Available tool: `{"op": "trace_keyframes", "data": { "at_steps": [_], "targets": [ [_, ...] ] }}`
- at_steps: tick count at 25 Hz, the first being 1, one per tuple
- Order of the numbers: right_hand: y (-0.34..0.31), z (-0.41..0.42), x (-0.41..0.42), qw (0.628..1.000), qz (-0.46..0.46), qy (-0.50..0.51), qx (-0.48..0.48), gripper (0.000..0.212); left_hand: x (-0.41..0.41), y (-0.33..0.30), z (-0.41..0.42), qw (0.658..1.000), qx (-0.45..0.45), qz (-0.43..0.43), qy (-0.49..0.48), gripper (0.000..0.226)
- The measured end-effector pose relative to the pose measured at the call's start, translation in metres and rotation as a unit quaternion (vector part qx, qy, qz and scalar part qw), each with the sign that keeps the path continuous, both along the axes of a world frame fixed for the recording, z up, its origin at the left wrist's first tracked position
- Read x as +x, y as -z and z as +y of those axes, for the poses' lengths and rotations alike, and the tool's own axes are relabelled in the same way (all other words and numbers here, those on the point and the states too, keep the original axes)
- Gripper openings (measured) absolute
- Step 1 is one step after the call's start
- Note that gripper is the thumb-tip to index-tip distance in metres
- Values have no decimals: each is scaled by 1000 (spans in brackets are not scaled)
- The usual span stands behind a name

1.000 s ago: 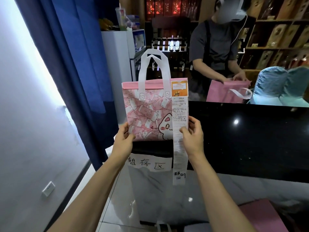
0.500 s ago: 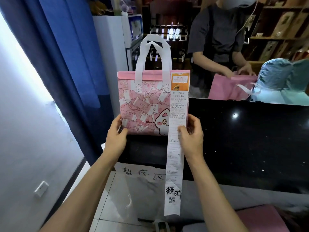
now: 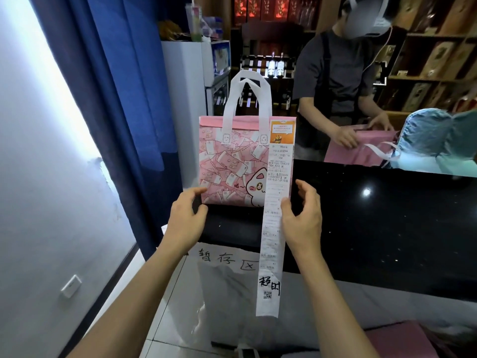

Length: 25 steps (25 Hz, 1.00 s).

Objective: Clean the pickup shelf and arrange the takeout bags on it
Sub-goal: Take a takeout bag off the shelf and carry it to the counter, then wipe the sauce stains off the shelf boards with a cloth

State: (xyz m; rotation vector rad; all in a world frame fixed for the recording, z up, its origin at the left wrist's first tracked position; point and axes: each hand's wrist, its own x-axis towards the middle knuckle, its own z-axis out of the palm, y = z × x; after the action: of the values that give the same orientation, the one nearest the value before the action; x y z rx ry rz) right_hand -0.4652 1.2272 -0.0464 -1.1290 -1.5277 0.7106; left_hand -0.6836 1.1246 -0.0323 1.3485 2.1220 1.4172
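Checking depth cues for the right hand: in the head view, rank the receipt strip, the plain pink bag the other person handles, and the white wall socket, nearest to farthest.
From the right hand:
1. Receipt strip: right at its thumb side, hanging off the patterned bag.
2. Plain pink bag: up and right, behind the black counter.
3. Wall socket: far left, low on the wall.

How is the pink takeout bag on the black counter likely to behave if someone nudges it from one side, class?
The pink takeout bag stands upright and narrow at the edge of the black counter, so it may well tip rather than slide. Its fabric looks soft, so the sides probably give. The long receipt hangs loose past the counter edge and would likely swing.
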Motion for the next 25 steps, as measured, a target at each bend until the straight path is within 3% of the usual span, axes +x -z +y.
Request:
{"op": "trace_keyframes", "data": {
  "at_steps": [9,16,21,25],
  "targets": [
    [7,-114,-9,965,-176,-183,60,32,55,-11,-131,987,-106,111,-49,34],
    [7,-220,-60,908,-203,-358,81,32,58,-2,-272,954,-175,171,-175,35],
    [3,-310,-100,835,-220,-490,122,36,56,4,-378,897,-257,205,-295,41],
    [3,-397,-122,754,-256,-577,180,38,73,9,-472,849,-304,190,-388,39]
  ]
}}
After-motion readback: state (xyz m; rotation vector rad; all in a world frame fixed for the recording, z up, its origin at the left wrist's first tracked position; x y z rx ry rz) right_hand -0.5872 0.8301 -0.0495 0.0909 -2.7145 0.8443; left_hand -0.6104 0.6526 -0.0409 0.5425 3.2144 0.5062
